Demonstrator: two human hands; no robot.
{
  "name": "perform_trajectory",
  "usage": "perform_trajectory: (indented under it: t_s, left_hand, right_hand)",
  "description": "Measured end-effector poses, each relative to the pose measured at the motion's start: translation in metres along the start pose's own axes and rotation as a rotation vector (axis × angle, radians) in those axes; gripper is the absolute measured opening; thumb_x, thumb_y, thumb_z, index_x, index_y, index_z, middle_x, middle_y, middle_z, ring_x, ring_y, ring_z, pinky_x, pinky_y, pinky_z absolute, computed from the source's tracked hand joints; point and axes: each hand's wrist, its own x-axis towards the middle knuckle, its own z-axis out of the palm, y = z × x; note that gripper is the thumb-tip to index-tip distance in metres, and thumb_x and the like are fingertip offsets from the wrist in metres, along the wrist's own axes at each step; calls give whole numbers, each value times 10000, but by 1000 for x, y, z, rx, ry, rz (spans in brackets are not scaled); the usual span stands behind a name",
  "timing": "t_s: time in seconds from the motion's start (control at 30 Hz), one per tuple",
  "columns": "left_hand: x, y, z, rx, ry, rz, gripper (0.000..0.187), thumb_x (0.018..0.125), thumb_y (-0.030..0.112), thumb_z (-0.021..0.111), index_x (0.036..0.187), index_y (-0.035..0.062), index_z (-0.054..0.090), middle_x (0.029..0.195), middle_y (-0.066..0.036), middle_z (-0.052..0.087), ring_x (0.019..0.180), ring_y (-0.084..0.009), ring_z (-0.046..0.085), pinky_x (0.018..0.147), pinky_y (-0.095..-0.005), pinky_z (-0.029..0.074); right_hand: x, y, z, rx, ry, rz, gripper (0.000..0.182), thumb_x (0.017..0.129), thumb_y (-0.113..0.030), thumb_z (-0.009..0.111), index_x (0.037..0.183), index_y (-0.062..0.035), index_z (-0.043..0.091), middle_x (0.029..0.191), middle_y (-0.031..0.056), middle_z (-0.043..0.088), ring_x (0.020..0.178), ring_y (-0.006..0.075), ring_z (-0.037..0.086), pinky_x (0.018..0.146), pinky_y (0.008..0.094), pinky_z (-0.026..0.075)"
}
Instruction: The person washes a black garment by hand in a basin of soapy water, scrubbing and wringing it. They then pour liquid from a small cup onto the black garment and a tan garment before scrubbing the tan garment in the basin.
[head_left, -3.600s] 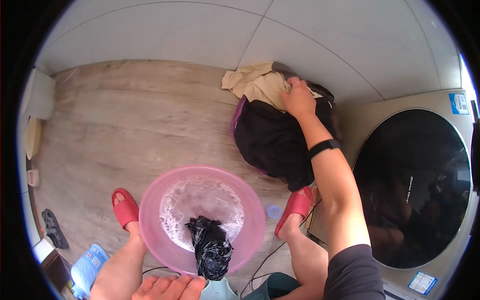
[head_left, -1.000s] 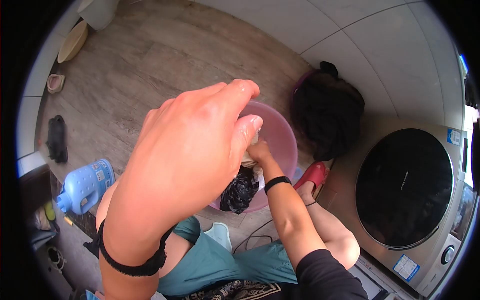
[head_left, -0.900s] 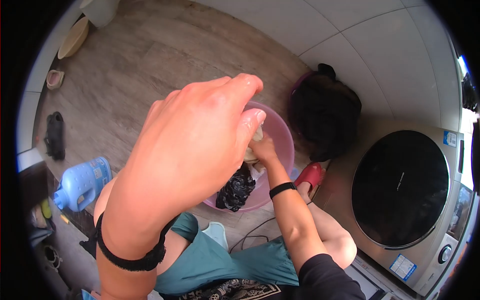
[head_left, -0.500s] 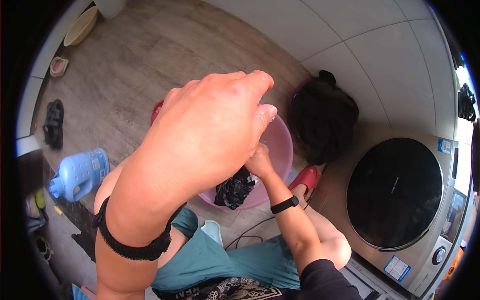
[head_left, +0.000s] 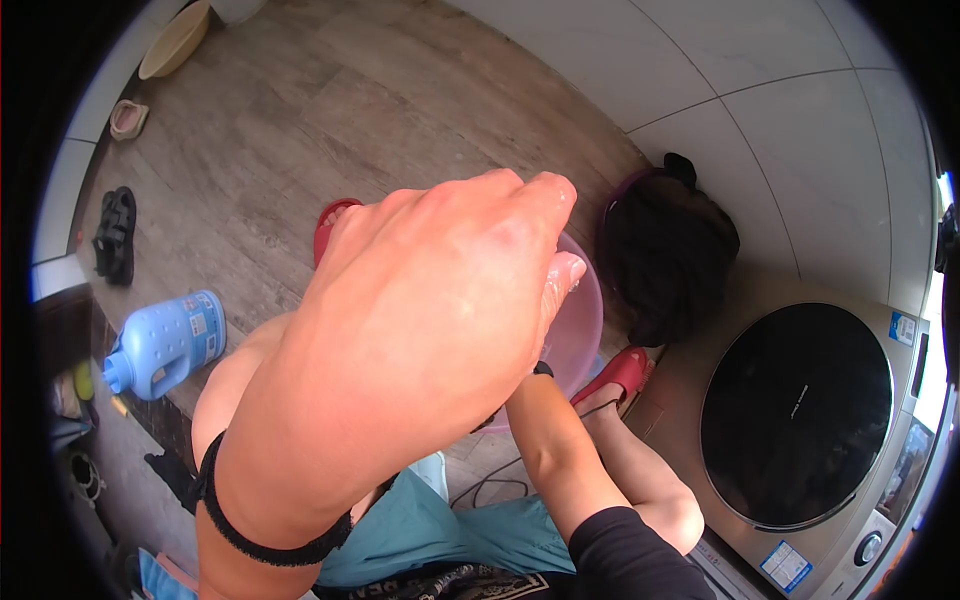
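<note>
My left hand [head_left: 450, 280] is large and close to the camera, above a pink basin [head_left: 582, 325]. Its skin looks wet. The thumb and the bent index finger stand apart with nothing visible between them; the other fingertips are hidden. My right forearm [head_left: 560, 440] reaches over the basin's near side, a black band [head_left: 543, 369] at its wrist. That hand and whatever it touches are hidden behind my left hand. Only a small dark edge of cloth [head_left: 487, 420] shows beneath my left wrist.
A dark heap of cloth [head_left: 668, 250] fills a container by the tiled wall. At the right stands a washing machine [head_left: 797, 415] with a round black lid. A blue jug [head_left: 165, 343] is at the left, with black sandals [head_left: 115, 235] beyond. A cable lies near my legs.
My left hand looks larger and lower in the view. My right hand, visible before beside patterned black cloth in the basin, is now hidden, and most of that cloth is covered. The view has shifted slightly.
</note>
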Motion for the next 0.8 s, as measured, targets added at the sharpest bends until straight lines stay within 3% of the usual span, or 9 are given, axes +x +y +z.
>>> perform_trajectory:
  t_s: [0.03, 0.13, 0.33, 0.5, 0.57, 0.63, 0.77, 0.8]
  left_hand:
    - [0, 0, 1, 7, 0, 1, 291, 907, 204, 633, 1138, 26, 623, 1014, -147, 681, 877, -365, 648, 745, -428, 510]
    - [-1, -1, 8, 55, 59, 49, 295, 911, 216, 625, 1140, 30, 620, 1016, -140, 681, 891, -362, 647, 750, -436, 508]
    - [-10, 1, 6, 44, 26, 67, 291, 910, 217, 617, 1139, 37, 618, 984, -138, 679, 887, -353, 654, 751, -443, 506]
    - [-13, 2, 3, 50, -33, 67, 290, 906, 227, 618, 1129, 42, 621, 962, -142, 676, 861, -353, 656, 743, -448, 506]
    - [-12, 2, 4, 59, -26, 55, 290, 904, 230, 618, 1128, 45, 620, 959, -140, 676, 856, -356, 654, 739, -451, 505]
    - [-12, -1, 4, 72, -15, 51, 291, 904, 232, 616, 1128, 46, 617, 954, -138, 675, 855, -359, 651, 737, -454, 504]
    - [-13, -4, 1, 78, -30, 51, 298, 901, 234, 615, 1135, 49, 608, 938, -134, 669, 867, -365, 644, 743, -459, 502]
    - [-12, -4, 0, 75, -47, 47, 302, 900, 235, 617, 1138, 50, 605, 934, -132, 668, 872, -367, 643, 746, -459, 501]
  right_hand:
    - [0, 0, -5, 21, -72, 4, 906, 727, -474, 794, 1448, -59, 436, 1394, 245, 534, 1239, 375, 569, 1022, 428, 468]
    - [-1, 8, -21, 137, 8, 18, 724, 736, -419, 794, 1320, -49, 578, 1235, 218, 653, 1200, 359, 601, 993, 434, 478]
    - [-29, 26, -66, 248, 349, -133, 565, 752, -278, 786, 1234, -37, 620, 1185, 198, 662, 1125, 383, 617, 974, 447, 486]
    - [-71, 28, -40, 244, 429, -536, 493, 749, -200, 784, 1188, -34, 632, 1244, 181, 595, 1158, 382, 569, 980, 456, 477]
    - [-74, 28, -35, 114, 397, -608, 486, 757, -187, 780, 1192, -35, 626, 1274, 177, 571, 1184, 382, 548, 990, 454, 470]
    - [-67, 33, -30, -10, 382, -509, 490, 768, -185, 772, 1209, -39, 615, 1295, 175, 556, 1201, 383, 535, 1002, 454, 463]
    - [-44, 22, -36, -84, 432, -334, 766, 786, -253, 773, 1461, -153, 425, 1510, 164, 382, 1362, 421, 386, 1088, 543, 379]
    - [-40, 16, -34, -244, 364, -314, 826, 782, -293, 779, 1493, -168, 375, 1548, 156, 314, 1399, 417, 326, 1096, 575, 353]
